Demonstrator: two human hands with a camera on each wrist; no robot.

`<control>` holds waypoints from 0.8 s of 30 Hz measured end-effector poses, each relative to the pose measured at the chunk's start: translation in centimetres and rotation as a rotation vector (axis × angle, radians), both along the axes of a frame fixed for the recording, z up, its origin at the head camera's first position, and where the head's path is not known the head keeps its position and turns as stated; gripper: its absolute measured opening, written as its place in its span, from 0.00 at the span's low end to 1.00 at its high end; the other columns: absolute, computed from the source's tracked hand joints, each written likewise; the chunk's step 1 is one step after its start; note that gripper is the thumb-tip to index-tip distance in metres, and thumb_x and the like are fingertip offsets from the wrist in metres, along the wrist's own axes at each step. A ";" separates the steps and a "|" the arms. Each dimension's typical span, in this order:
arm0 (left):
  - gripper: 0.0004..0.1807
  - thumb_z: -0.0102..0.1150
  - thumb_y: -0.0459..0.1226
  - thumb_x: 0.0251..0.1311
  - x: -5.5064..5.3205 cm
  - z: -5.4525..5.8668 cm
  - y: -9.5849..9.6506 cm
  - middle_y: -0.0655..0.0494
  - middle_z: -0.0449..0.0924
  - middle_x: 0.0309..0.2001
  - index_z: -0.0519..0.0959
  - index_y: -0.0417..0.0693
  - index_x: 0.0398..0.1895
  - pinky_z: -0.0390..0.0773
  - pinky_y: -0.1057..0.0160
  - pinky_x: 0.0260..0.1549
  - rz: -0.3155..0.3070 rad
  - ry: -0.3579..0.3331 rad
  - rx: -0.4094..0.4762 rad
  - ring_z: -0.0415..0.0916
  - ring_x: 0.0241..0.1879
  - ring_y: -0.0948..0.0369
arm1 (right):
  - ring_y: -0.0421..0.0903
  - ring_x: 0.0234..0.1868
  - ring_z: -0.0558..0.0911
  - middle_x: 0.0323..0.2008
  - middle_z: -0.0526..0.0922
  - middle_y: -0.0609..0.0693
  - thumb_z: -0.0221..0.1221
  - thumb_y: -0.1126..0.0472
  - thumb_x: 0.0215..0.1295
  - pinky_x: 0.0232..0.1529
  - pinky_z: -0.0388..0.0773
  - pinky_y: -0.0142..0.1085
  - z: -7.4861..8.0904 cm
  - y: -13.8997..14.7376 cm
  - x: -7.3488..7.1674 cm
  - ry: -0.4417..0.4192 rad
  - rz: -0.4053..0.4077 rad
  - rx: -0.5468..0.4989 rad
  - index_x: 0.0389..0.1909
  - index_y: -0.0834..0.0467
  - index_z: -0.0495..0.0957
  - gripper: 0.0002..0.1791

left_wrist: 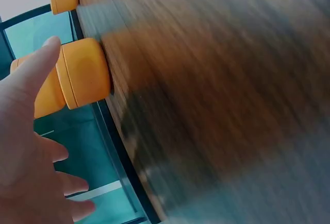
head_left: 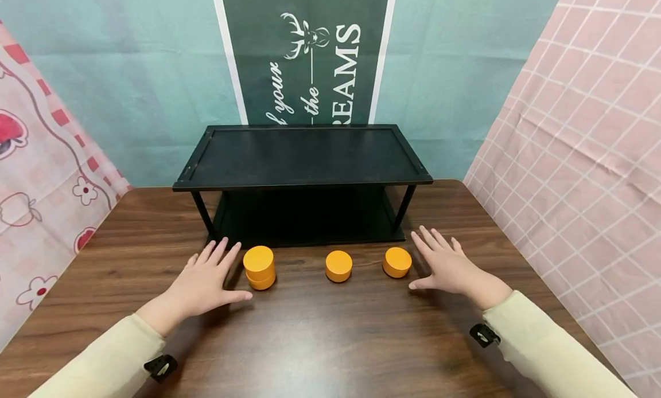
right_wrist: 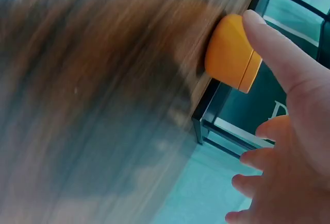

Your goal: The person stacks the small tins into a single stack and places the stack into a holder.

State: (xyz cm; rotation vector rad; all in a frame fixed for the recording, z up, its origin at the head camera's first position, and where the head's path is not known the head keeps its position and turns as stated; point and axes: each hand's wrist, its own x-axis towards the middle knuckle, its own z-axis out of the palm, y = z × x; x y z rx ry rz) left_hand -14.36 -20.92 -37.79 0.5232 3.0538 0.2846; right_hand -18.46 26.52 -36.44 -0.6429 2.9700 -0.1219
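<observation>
In the head view, a stack of two orange round lidded jars [head_left: 259,266] stands just right of my left hand [head_left: 203,280]. That hand has its fingers spread and holds nothing. A single orange jar [head_left: 338,266] stands in the middle, and another orange jar [head_left: 397,262] sits just left of my right hand [head_left: 449,266]. The right hand's fingers are spread too, with nothing in them. In the left wrist view my thumb overlaps the stacked jars [left_wrist: 86,72]; in the right wrist view it overlaps the nearest jar [right_wrist: 229,51]. Whether either thumb touches is unclear.
A black two-tier rack [head_left: 304,157] stands behind the jars at the back of the brown wooden table [head_left: 310,340]. Its upper and lower boards carry nothing visible. A teal curtain [head_left: 454,59] hangs behind, with patterned pink cloths [head_left: 578,128] at both sides.
</observation>
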 end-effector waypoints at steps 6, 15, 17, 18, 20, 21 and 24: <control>0.59 0.62 0.61 0.49 -0.3 -0.7 0.2 0.32 0.46 0.69 0.42 0.37 0.72 0.62 0.39 0.55 -0.006 -0.134 0.268 0.53 0.65 0.38 | 0.67 0.66 0.55 0.68 0.50 0.70 0.66 0.41 0.51 0.57 0.54 0.65 -1.0 -0.4 0.0 -0.062 0.061 -0.199 0.68 0.71 0.49 0.56; 0.54 0.67 0.41 0.53 -1.7 -2.4 0.1 0.30 0.54 0.66 0.40 0.35 0.71 0.69 0.45 0.53 -0.065 -0.345 0.696 0.62 0.61 0.40 | 0.65 0.65 0.58 0.67 0.53 0.70 0.66 0.47 0.54 0.61 0.58 0.58 -2.7 -0.9 -0.5 -0.174 -0.009 -0.401 0.68 0.71 0.47 0.53; 0.51 0.66 0.39 0.54 -2.0 -2.8 -0.1 0.30 0.54 0.66 0.42 0.35 0.71 0.70 0.47 0.52 -0.072 -0.373 0.764 0.62 0.60 0.40 | 0.65 0.64 0.60 0.66 0.55 0.71 0.66 0.49 0.54 0.59 0.59 0.59 -2.9 -0.9 -0.5 -0.170 -0.028 -0.414 0.68 0.72 0.48 0.52; 0.50 0.66 0.38 0.54 -2.1 -3.0 -0.1 0.30 0.54 0.65 0.43 0.34 0.71 0.71 0.48 0.52 -0.078 -0.380 0.794 0.62 0.60 0.39 | 0.65 0.63 0.62 0.65 0.57 0.71 0.67 0.50 0.54 0.59 0.60 0.59 -2.9 -0.9 -0.6 -0.167 -0.036 -0.422 0.68 0.72 0.48 0.52; 0.47 0.66 0.38 0.54 -2.2 -3.2 -0.2 0.31 0.56 0.65 0.47 0.33 0.70 0.71 0.51 0.53 -0.082 -0.391 0.845 0.61 0.61 0.39 | 0.65 0.61 0.65 0.64 0.59 0.71 0.67 0.52 0.54 0.58 0.63 0.58 -3.1 -1.0 -0.7 -0.155 -0.040 -0.444 0.67 0.72 0.50 0.50; 0.46 0.66 0.37 0.54 -2.2 -3.4 -0.2 0.31 0.58 0.64 0.48 0.33 0.69 0.71 0.52 0.53 -0.083 -0.392 0.860 0.61 0.61 0.39 | 0.64 0.59 0.67 0.63 0.61 0.71 0.67 0.53 0.53 0.57 0.64 0.57 -3.2 -1.0 -0.7 -0.146 -0.038 -0.451 0.67 0.72 0.52 0.49; 0.42 0.65 0.38 0.55 -2.3 -3.5 -0.2 0.33 0.62 0.62 0.53 0.32 0.67 0.70 0.52 0.54 -0.088 -0.381 0.880 0.62 0.61 0.40 | 0.63 0.56 0.71 0.60 0.65 0.71 0.68 0.55 0.53 0.55 0.67 0.55 -3.5 -1.2 -0.9 -0.123 -0.032 -0.472 0.64 0.73 0.56 0.45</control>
